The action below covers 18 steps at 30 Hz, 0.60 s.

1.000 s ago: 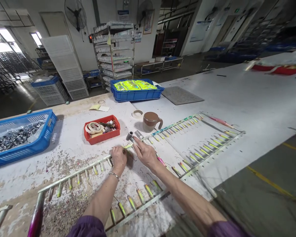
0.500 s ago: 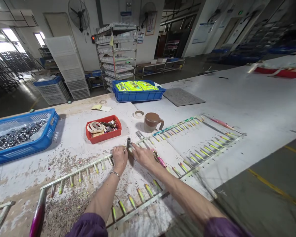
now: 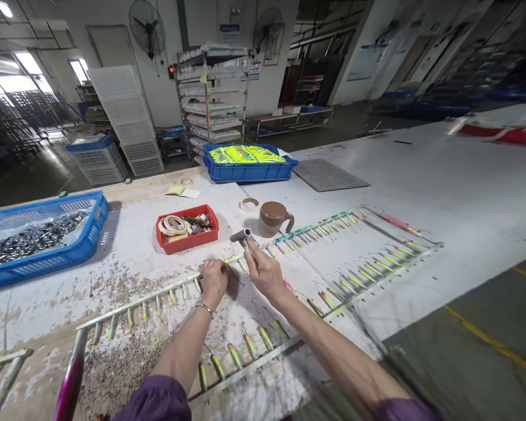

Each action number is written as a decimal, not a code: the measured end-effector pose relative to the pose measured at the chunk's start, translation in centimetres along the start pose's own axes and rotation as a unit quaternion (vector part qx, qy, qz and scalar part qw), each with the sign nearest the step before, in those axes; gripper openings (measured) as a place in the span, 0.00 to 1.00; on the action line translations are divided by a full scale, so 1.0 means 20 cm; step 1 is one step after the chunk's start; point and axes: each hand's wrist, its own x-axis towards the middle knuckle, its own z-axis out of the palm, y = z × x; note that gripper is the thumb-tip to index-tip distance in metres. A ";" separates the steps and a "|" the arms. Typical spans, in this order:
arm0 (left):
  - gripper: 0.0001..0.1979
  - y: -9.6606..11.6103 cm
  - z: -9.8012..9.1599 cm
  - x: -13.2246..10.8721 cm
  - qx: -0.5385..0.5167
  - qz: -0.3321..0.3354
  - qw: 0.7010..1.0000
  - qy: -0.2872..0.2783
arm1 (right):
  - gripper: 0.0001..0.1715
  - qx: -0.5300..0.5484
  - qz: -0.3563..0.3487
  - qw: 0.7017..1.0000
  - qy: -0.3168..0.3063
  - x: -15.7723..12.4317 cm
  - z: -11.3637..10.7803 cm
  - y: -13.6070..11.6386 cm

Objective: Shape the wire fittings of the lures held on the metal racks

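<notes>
My right hand [image 3: 265, 272] is closed round the handle of a short metal hammer [image 3: 240, 235]. The hammer's tube-like head is raised just above the far rail of a long frame rack [image 3: 151, 297]. On that rail my left hand [image 3: 214, 280] rests with its fingers curled over it; its fingertips are partly hidden. Small yellow-green lures [image 3: 233, 354] with wire hooks stick out from both long rails. A dark wire lies just right of my left fingers.
A red tray [image 3: 188, 242] with tape rolls, a brown mug [image 3: 274, 218] and a tape ring [image 3: 249, 204] stand beyond the rack. Blue baskets [image 3: 251, 172] hold yellow pieces at the back and dark metal parts at left. Flakes litter the tabletop.
The hammer has risen from the rail and tilted, its head turning sideways, as my right hand lifted it. My left hand stays at the rail. The view has shifted slightly.
</notes>
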 end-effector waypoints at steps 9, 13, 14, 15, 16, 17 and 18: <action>0.08 0.00 -0.01 0.01 -0.003 -0.008 1.000 -0.010 | 0.31 0.014 0.037 0.999 -0.005 0.03 -0.02 -0.01; 0.09 0.01 -0.02 0.01 -0.006 -0.012 1.000 -0.007 | 0.27 -0.041 0.022 0.990 -0.135 0.01 -0.02 -0.02; 0.09 0.01 -0.02 0.01 -0.005 -0.009 1.000 -0.008 | 0.27 -0.042 0.012 0.989 -0.138 0.01 -0.02 -0.03; 0.09 0.01 -0.02 0.01 -0.005 -0.006 1.000 -0.009 | 0.28 -0.034 0.006 0.993 -0.114 0.01 -0.02 -0.03; 0.09 0.01 -0.02 0.01 -0.005 -0.004 1.000 -0.010 | 0.28 -0.022 0.001 0.997 -0.076 0.01 -0.01 -0.03; 0.09 0.01 -0.02 0.01 -0.005 -0.004 1.000 -0.010 | 0.29 -0.012 0.002 0.999 -0.042 0.00 -0.01 -0.03; 0.09 0.01 -0.02 0.01 -0.005 -0.005 1.000 -0.011 | 0.30 -0.009 0.006 1.000 -0.025 0.00 0.00 -0.03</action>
